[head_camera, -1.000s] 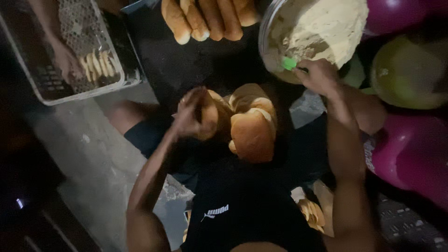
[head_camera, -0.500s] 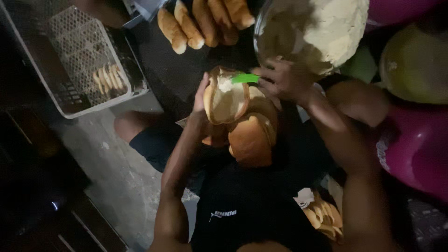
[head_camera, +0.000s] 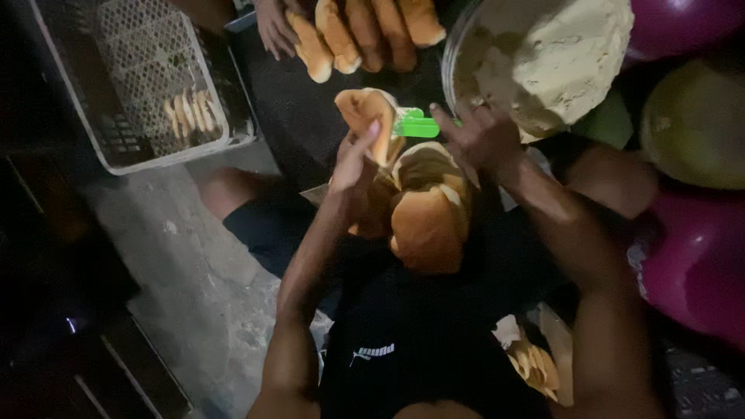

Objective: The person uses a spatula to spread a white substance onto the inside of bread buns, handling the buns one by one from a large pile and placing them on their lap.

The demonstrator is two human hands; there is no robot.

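Head view shows us sitting on the ground with a pile of bread rolls (head_camera: pixel 428 225) in our lap. Our left hand (head_camera: pixel 353 159) is curled around one split roll (head_camera: pixel 371 124), fingers closed on its side, holding it up and open so the soft inside faces our other hand. Our right hand (head_camera: pixel 481 140) pinches a green spreader (head_camera: pixel 415 124), fingers closed on its handle, with the flat end touching the open roll. It looks held this way so filling can go inside.

At two o'clock from our hands sits one big bowl (head_camera: pixel 458 58) heaped with pale filling (head_camera: pixel 559 54), close by so we reach it easily. At twelve o'clock we count four long rolls (head_camera: pixel 365 31) in a row, and another person's hand (head_camera: pixel 273 27) rests on them. At ten o'clock is one white crate (head_camera: pixel 155 77) with a small bunch of rolls in it. We see about three rolls in the lap pile, but it is dark.
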